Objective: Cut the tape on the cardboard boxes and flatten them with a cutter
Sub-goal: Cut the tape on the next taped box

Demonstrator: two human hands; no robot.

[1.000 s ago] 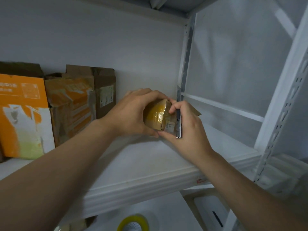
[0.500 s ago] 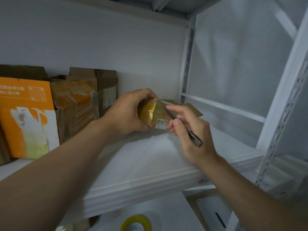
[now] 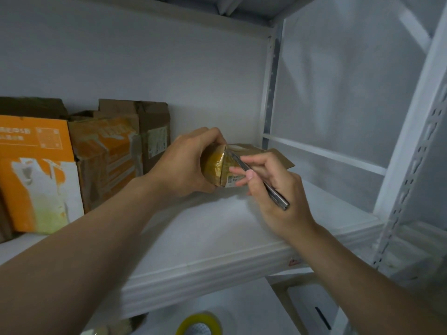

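Now your left hand [image 3: 191,163] wraps the small taped box [image 3: 214,165] from its nine o'clock side, fingers curled over the top and thumb underneath, holding it tilted near the middle of the view, low over the white shelf [image 3: 217,233]. Your right hand [image 3: 273,189] pinches the cutter [image 3: 263,183] like a pen, with the tip laid along the taped edge toward ten o'clock and the tail pointing to four o'clock. Whether the blade is actually biting the tape I cannot tell, since that edge is small and a little blurred.

Judge the box as light, because one hand carries it with no strain. Its glossy yellow-brown tape skin looks slippery, and the thin card beneath will likely cave if you squeeze the faces. Take your hold on the corners and folded edges, where the card is stiffest, and keep every left fingertip off the seam line the blade follows. Draw the cutter toward four o'clock, away from your left thumb.

More cardboard boxes [image 3: 104,151] stand at nine o'clock on the shelf, well apart from your hands, and a tape roll [image 3: 199,323] lies below at six o'clock
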